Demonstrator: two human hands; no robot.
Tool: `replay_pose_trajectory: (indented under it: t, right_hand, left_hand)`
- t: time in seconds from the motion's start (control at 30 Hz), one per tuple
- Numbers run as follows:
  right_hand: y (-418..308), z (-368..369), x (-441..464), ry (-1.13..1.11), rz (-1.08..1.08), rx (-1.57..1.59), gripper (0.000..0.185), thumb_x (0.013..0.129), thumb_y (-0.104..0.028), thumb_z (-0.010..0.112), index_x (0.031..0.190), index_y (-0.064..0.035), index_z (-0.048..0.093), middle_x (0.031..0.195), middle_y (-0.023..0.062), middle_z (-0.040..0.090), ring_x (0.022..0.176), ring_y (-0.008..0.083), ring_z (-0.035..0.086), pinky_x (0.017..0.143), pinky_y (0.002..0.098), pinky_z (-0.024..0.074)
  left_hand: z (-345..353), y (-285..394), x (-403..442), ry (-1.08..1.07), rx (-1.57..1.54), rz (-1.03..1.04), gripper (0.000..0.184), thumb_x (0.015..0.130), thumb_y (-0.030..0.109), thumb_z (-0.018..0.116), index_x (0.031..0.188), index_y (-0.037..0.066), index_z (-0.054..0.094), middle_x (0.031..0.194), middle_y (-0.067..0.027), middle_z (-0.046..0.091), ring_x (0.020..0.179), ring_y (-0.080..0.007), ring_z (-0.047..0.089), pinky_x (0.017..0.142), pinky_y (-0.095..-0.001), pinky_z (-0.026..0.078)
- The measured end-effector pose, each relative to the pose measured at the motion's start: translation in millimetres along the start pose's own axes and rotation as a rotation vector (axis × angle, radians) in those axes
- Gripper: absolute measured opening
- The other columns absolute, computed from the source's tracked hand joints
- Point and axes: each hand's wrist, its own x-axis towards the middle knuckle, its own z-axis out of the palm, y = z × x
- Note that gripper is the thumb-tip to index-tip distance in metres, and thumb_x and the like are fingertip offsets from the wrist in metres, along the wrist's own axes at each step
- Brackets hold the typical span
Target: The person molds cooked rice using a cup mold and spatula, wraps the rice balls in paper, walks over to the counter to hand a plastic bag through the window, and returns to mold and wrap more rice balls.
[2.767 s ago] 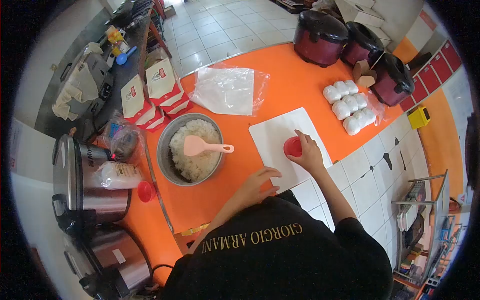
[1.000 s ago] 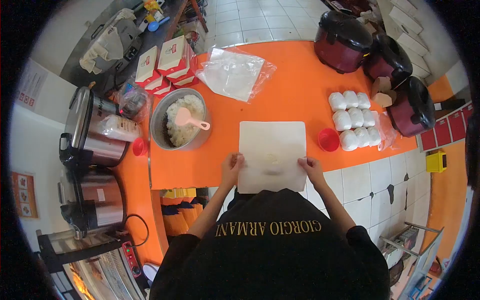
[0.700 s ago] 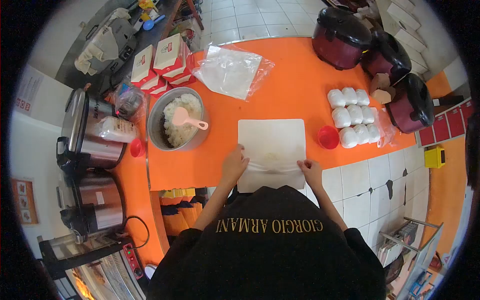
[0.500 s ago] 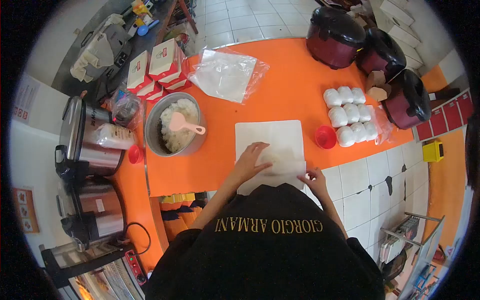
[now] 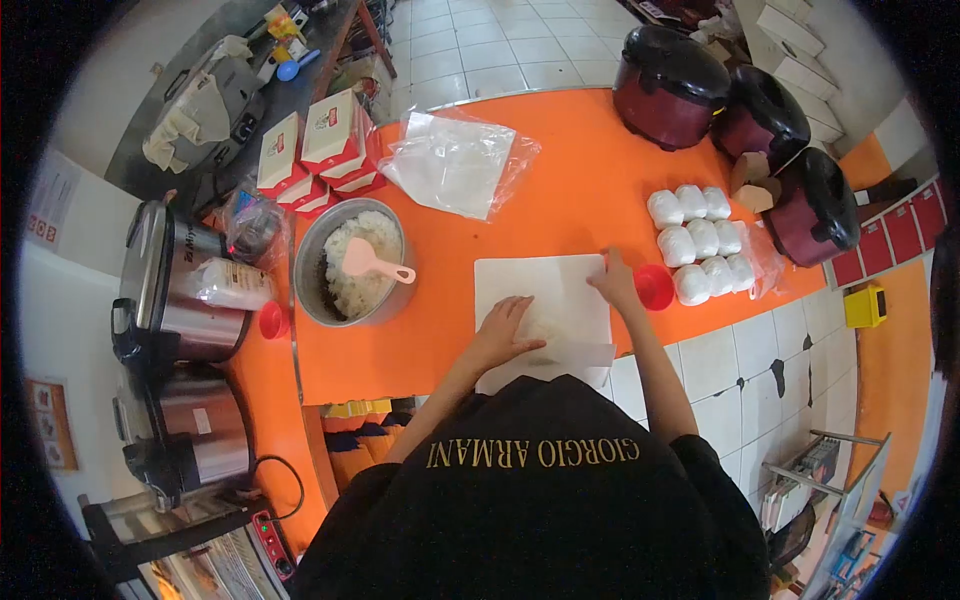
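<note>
A stack or sheet of white wrapping paper (image 5: pixel 560 285) lies on the orange table in front of me, its near edge folded up by my shirt. A pale, faint patch, perhaps rice, shows near its middle; I cannot make it out clearly. My left hand (image 5: pixel 507 335) rests on the left part of the paper, fingers stretched and thumb apart. At the far right corner, my right hand (image 5: pixel 615 282) pinches the edge of the paper. Just right of that hand stands a red cup (image 5: pixel 654 287).
Left is a metal pot (image 5: pixel 308 270) of rice with a pink rice paddle (image 5: pixel 370 262). Behind it are red-and-white boxes (image 5: pixel 333 130) and a plastic bag of sheets (image 5: pixel 455 165). Several white wrapped bundles (image 5: pixel 702 238) sit at right, near dark red rice cookers (image 5: pixel 672 90).
My right hand has moved away from me, from the paper's near right edge to its far right corner. The left hand stays on the paper, and the view has shifted slightly.
</note>
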Motion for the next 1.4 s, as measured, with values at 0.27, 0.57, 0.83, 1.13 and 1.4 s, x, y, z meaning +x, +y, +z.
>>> replay_pose_trajectory:
  t: [0.27, 0.57, 0.83, 1.13, 1.4]
  right_hand:
    - [-58, -37, -24, -0.474, -0.442, -0.177, 0.031, 0.07, -0.006, 0.058, 0.101, -0.0054, 0.052, 0.086, 0.0156, 0.059, 0.083, 0.0322, 0.057, 0.071, 0.0418, 0.0451]
    - [-33, -40, -113, -0.465, -0.829, -0.639, 0.012, 0.075, -0.011, 0.05, 0.083, -0.013, 0.059, 0.088, 0.0015, 0.055, 0.09, 0.0182, 0.053, 0.08, 0.0347, 0.0394]
    - [-10, -15, -119, -0.403, -0.817, -0.48, 0.014, 0.074, -0.011, 0.052, 0.086, -0.0077, 0.059, 0.095, 0.0038, 0.057, 0.094, 0.0207, 0.052, 0.082, 0.0345, 0.0411]
    - [2, -18, -103, -0.46, -0.799, -0.356, 0.019, 0.073, -0.012, 0.058, 0.09, -0.0044, 0.057, 0.09, 0.0115, 0.061, 0.085, 0.0274, 0.058, 0.076, 0.038, 0.0452]
    - [-56, -6, -73, -0.52, -0.128, -0.385, 0.018, 0.071, -0.011, 0.059, 0.085, -0.0019, 0.053, 0.073, 0.0177, 0.059, 0.079, 0.0338, 0.06, 0.064, 0.0442, 0.0469]
  left_hand:
    - [-28, 28, -5, 0.214, 0.32, 0.068, 0.082, 0.064, 0.047, 0.069, 0.129, 0.01, 0.034, 0.131, -0.0129, 0.033, 0.125, -0.0297, 0.027, 0.101, -0.0537, 0.019]
    - [-31, 7, -27, -0.041, 0.524, 0.314, 0.025, 0.069, 0.011, 0.059, 0.094, 0.012, 0.053, 0.094, -0.0024, 0.052, 0.093, -0.0207, 0.049, 0.08, -0.0402, 0.039]
    - [-1, -8, -43, -0.064, 0.189, 0.365, 0.021, 0.073, 0.007, 0.054, 0.093, 0.006, 0.053, 0.097, -0.0077, 0.054, 0.092, -0.026, 0.052, 0.077, -0.0347, 0.045]
    - [-1, -12, -44, -0.102, 0.173, 0.352, 0.02, 0.078, 0.0, 0.047, 0.097, 0.003, 0.051, 0.099, -0.0098, 0.055, 0.092, -0.0271, 0.053, 0.081, -0.0354, 0.045]
    - [2, -20, 6, -0.121, -0.014, -0.145, 0.05, 0.06, 0.013, 0.073, 0.102, 0.013, 0.047, 0.105, -0.0128, 0.041, 0.086, -0.0346, 0.054, 0.076, -0.0402, 0.047]
